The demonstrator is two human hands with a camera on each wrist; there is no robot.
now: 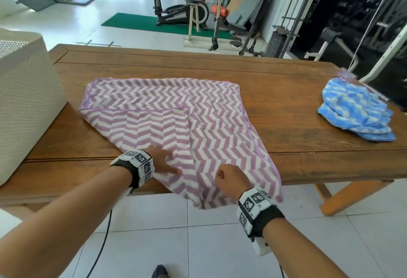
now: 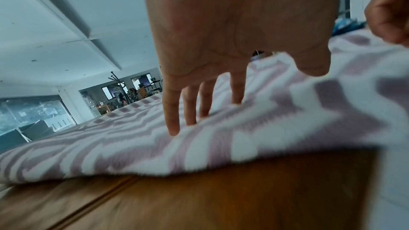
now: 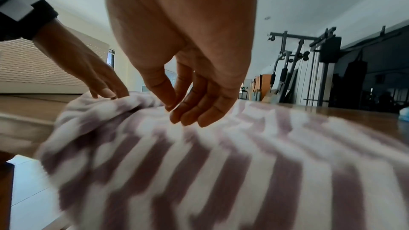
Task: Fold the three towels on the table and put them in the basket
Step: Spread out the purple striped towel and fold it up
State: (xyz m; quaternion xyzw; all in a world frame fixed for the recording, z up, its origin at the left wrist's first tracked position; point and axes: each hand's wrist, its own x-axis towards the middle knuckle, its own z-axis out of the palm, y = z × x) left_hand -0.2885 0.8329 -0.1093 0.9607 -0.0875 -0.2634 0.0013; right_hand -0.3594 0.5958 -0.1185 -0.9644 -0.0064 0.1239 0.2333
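Note:
A purple-and-white chevron towel lies spread on the wooden table. Its left part is folded over, and its near corner hangs off the front edge. My left hand rests on the towel near the front edge, its straight fingers touching the cloth. My right hand is just to the right of it. Its loosely curved fingertips are at the towel's surface, with no cloth held between them. A crumpled blue-and-white towel lies at the table's right end.
A tall white perforated basket stands at the table's left end. Bare wood lies between the two towels and behind them. Gym machines stand on the tiled floor beyond the table. A cable hangs below my left arm.

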